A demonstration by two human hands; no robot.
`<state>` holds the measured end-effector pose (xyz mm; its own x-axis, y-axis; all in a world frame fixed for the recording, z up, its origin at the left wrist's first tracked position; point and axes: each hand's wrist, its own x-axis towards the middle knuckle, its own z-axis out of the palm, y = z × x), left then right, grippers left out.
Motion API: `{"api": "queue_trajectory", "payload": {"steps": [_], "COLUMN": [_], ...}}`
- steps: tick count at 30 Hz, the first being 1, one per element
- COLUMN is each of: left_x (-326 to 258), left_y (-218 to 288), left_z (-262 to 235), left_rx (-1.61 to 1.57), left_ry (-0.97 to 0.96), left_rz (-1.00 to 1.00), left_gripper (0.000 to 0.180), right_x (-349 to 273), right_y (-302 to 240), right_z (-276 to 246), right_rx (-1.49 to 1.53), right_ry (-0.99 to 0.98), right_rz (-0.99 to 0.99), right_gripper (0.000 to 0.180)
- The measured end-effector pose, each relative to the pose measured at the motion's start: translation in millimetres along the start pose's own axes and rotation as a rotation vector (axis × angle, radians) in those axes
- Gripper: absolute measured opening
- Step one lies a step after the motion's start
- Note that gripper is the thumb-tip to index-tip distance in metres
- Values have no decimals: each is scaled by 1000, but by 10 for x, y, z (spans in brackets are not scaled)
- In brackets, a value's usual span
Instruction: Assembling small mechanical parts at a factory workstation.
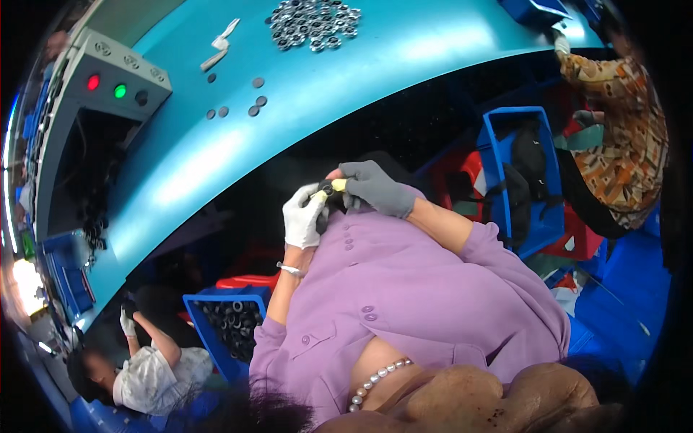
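Observation:
In front of my chest, both hands meet over a small black ring-shaped part point(327, 187). My left hand point(303, 219), in a white glove with a yellow fingertip, is closed on its left side. From the right, my right hand point(377, 190), in a grey glove with yellow on a fingertip, pinches the same part. The fingers hide most of it, so its exact kind does not show. Beyond my hands, several dark round discs point(258, 102) lie scattered on the blue-green bench point(195, 151). A cluster of shiny silver round parts point(314, 23) sits farther back.
At left stands a grey control box point(115, 68) with red and green lights. Beside my left elbow, a blue bin point(206, 332) holds black rings. A blue crate point(516, 115) with dark items is at right. White pieces point(220, 45) lie on the bench. Other people work at lower left and far right.

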<state>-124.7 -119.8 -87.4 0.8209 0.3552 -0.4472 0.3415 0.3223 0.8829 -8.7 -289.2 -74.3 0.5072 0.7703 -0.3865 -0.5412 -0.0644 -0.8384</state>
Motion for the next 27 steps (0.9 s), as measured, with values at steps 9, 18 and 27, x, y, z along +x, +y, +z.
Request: {"api": "queue_trajectory", "payload": {"steps": [9,18,27], "left_x": [203,173,124], "left_y": [104,140,86], "left_z": [26,-6,-38], "left_rx": [-916,-1154,-1448], "left_ry": [-426,-461,-577], "left_rz": [-458,-519,-491], "left_gripper": [53,46,46], "right_x": [14,-316,-294], "right_y": [304,207,-447], "right_z": [-1322,-863,-11], "right_rx": [-262,9,-169], "right_ry": [864,472,296], "right_rz": [-278,-201,-138], "right_gripper": [13,38,27]}}
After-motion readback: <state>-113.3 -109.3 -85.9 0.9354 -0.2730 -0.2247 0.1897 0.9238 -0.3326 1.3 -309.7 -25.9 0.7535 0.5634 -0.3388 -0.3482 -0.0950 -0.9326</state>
